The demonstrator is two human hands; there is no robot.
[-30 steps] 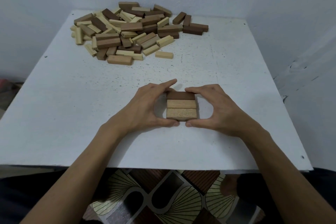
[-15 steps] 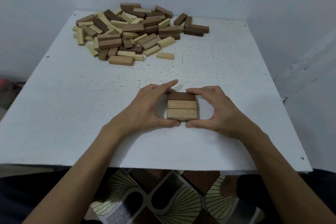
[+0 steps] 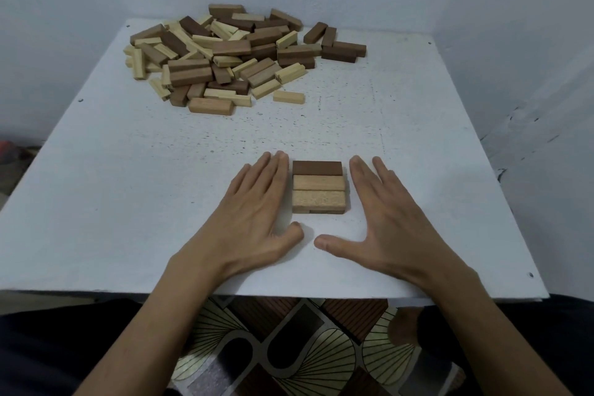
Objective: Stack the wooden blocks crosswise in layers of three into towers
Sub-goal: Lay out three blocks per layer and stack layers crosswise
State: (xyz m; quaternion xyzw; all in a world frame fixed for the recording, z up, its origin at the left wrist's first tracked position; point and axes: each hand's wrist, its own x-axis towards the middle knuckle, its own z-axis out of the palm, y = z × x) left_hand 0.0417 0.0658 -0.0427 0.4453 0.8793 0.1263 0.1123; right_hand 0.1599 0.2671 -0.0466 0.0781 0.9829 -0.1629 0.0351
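A low tower stands near the front middle of the white table. Its top layer is three blocks side by side: dark brown at the back, tan in the middle, pale at the front. A lower layer shows at its front edge. My left hand lies flat with straight fingers along the tower's left side, touching or almost touching it. My right hand lies flat just right of the tower, fingers straight, with a narrow gap. Neither hand holds a block.
A big loose pile of wooden blocks, dark, tan and pale, covers the far left and middle of the table. A single pale block lies apart at the pile's near edge. Walls close off the back and right.
Both hands have let go of the tower, which they were squeezing between thumbs and fingers, and now lie flat with straight fingers at its two sides. The tower stays put.
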